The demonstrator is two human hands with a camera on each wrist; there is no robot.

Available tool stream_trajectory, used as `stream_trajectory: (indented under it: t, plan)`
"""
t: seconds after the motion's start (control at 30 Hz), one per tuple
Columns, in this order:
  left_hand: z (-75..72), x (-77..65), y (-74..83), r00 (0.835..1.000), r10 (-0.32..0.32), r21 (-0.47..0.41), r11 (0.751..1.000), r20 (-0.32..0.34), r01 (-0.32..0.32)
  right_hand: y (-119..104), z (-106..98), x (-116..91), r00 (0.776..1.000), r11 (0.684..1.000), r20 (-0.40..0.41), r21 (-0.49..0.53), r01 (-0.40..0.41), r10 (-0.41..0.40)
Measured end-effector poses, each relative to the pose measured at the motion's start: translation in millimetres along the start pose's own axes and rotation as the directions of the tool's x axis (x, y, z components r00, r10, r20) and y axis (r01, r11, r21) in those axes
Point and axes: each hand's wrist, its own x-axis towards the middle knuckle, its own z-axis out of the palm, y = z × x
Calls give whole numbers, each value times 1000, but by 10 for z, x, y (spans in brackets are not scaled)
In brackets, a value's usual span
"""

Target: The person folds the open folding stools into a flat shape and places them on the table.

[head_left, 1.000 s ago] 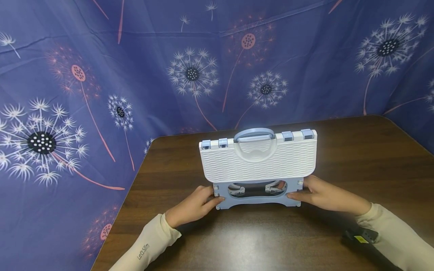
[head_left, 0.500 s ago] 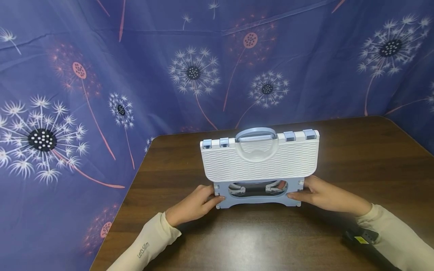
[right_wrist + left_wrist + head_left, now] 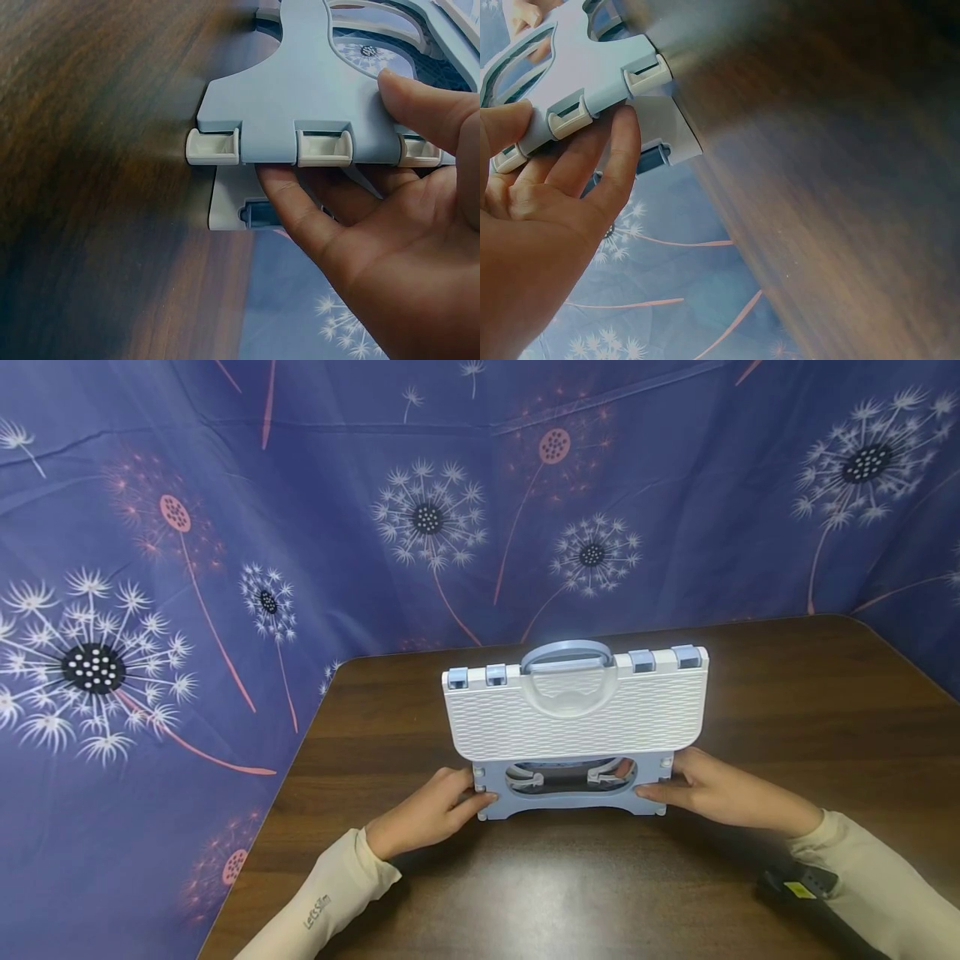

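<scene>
Head view shows the folding stool between the left hand, at its nine o'clock, and the right hand, at its three o'clock, its long axis running from one to the other, fingers and thumbs pinching the blue leg panel, neither hand nearer.

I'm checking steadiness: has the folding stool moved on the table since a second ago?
No, the folding stool shows no clear shift against the table.

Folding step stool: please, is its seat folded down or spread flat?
Folded down. In the head view, the white textured seat panel slopes down from the blue handle and overlaps the leg frame, instead of lying level.
</scene>
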Motion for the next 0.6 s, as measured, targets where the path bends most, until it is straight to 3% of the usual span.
stream_trajectory:
  t: [0.6]
  plan:
    - [-4,-2,13,1000,4,3,1000,1,-4,-36,-11,1,998,998,5,-9,-66,66]
